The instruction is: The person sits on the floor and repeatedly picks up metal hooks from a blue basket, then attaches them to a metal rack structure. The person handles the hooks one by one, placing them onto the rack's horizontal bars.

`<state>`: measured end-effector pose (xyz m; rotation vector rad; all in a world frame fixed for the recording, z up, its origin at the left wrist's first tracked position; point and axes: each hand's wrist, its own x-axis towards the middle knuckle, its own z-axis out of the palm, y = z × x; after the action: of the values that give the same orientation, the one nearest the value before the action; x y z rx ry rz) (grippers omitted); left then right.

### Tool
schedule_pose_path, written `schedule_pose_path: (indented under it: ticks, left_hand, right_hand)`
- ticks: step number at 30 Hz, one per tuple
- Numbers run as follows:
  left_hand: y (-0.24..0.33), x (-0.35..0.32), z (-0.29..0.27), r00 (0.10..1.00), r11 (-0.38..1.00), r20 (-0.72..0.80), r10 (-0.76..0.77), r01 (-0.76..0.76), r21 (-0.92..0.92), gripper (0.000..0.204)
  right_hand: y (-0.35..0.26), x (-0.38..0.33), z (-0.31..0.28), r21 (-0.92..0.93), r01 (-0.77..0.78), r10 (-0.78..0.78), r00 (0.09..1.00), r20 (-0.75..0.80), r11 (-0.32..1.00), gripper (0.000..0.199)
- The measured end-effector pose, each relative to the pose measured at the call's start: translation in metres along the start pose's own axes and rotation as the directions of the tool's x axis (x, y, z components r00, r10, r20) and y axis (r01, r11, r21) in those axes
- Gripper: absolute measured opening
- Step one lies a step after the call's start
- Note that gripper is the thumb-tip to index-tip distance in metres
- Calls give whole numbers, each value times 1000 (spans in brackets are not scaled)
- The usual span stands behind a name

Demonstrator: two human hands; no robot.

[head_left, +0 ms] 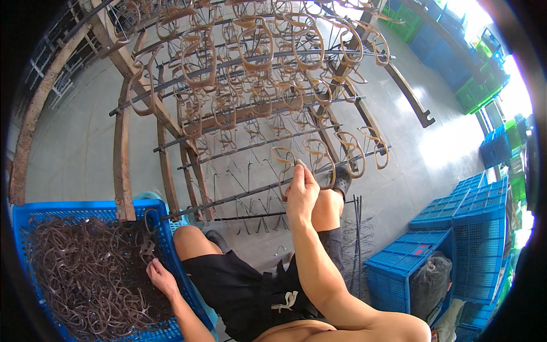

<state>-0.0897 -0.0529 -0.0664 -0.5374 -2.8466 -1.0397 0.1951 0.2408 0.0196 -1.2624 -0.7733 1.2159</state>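
at the rack, with the right hand (302, 196) raised to a dark rod (245, 192): pinching a tan loop (282, 149) between closed fingers, next to a row of more tan loops hung toward the right end of the same rod. down at the left, with the left hand (164, 279) inside a blue basket (74, 206), just beside its right edge: curled toward a dark loop (147, 248) above the pile of dark loops (85, 279); cannot tell whether clamped on it or only touching.

for edges: crowded in front by tiers of loaded rods on a wooden rack (122, 154), rising past the top of the view. hemmed at the left by the basket, overlapped by the foot of a rack post. close under the right hand, met by the bent right knee (327, 208). farther right, bounded by a bundle of hooked wires (358, 239), then by stacked blue crates (478, 239), with a dark bag (431, 279) in one. for open room: widest on the grey floor (421, 165) between rack and crates, narrowing toward the body.

for writing: on the crate with the bag, a small red patch (420, 249), perhaps a label, too small to read.
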Motion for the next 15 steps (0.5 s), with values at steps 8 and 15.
schedule_pose_path:
  ticks: [8,15]
  left_hand:
    - [-19,-1,6,966,989,-231,120,-135,-51,34]
    - [-21,7,5,848,731,406,-341,510,-453,27]
  right_hand:
    - [13,-13,5,-209,186,-161,978,133,960,32]
    - [-1,-5,-1,-464,247,-205,969,140,851,31]
